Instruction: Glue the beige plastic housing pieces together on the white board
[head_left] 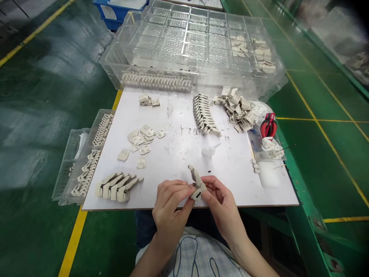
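1. While the left fingers [180, 194] and right fingers [211, 199] grasp a bent beige plastic piece [198, 186] near the white tabletop's [173, 163] six-o'clock edge, a slack pinch could drop it.
2. Straying left fingers could topple the leaning beige plastic row [115, 188] at eight o'clock.

The white table [178, 150], scuffed with dark marks, spreads out ahead of the left hand [170, 204] and right hand [221, 200]. Left of the left hand stands a short row of beige pieces [117, 188]; farther ahead lie scattered flat plates [142, 136]. Ahead of the right hand are a small white cup [208, 151], a longer curved row [204, 115], a loose heap [236, 109] and, farthest, clear trays [219, 80].
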### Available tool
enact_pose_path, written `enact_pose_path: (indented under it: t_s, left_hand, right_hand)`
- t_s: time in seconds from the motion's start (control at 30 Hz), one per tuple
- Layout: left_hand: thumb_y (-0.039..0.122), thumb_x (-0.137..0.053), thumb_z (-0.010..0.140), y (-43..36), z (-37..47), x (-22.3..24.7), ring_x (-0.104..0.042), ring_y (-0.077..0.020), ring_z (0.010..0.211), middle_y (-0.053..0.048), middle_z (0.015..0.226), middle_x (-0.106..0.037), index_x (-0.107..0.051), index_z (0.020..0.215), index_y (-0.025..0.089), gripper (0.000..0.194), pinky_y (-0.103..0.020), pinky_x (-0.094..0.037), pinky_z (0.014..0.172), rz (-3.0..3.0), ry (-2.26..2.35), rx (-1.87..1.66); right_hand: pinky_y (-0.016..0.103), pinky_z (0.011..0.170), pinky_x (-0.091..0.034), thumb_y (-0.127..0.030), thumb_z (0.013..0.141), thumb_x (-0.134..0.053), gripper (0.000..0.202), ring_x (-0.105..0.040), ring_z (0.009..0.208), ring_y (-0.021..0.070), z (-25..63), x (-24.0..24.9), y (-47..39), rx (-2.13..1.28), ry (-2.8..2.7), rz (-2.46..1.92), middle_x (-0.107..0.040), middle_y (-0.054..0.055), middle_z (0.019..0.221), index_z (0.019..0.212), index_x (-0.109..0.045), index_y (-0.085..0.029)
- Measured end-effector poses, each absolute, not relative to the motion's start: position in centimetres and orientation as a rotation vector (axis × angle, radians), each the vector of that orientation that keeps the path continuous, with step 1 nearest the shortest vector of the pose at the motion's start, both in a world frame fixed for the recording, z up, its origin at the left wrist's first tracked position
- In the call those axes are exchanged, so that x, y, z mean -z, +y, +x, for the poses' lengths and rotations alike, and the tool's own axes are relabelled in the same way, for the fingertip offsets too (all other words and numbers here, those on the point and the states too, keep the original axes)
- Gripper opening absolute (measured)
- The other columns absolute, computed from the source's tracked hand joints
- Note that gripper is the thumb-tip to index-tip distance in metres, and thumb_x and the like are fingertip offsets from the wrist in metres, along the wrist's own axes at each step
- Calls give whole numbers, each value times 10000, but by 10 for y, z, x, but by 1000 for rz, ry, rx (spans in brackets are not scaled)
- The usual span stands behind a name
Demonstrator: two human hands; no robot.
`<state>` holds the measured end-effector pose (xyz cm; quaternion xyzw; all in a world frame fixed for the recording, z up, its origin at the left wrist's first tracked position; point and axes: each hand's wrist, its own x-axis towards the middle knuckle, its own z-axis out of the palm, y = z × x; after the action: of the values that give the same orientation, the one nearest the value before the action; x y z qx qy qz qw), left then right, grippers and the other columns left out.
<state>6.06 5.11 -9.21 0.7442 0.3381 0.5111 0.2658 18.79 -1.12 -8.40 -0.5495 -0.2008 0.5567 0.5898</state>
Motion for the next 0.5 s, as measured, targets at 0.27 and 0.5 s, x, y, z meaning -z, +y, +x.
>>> enact_pose_path:
  t_s: [0.27, 0.5]
  left_hand:
    - [-5, -713, 808, 55, 54, 82, -718, -184, 807, -13, 824, -777, -717, 932, 177, 220, -343, -541, 746, 2144, 866, -1359]
    - [-42, -714, 790, 49, 49, 88, -716, -238, 1012, -46, 984, -794, -721, 1098, 205, 395, -377, -612, 814, 2111, 818, -1343]
  right_hand:
    - [176, 807, -552, -382, 826, -787, 232, -684, 863, 107, 185, 74, -8, -1223, -552, -1254, -711, -11, 898, 1000, -689, -265]
    - [179, 844, -535, -277, 880, -724, 200, -651, 904, 101, 189, 66, -10, -1049, -848, -1343, -698, -28, 951, 1072, -672, -303]
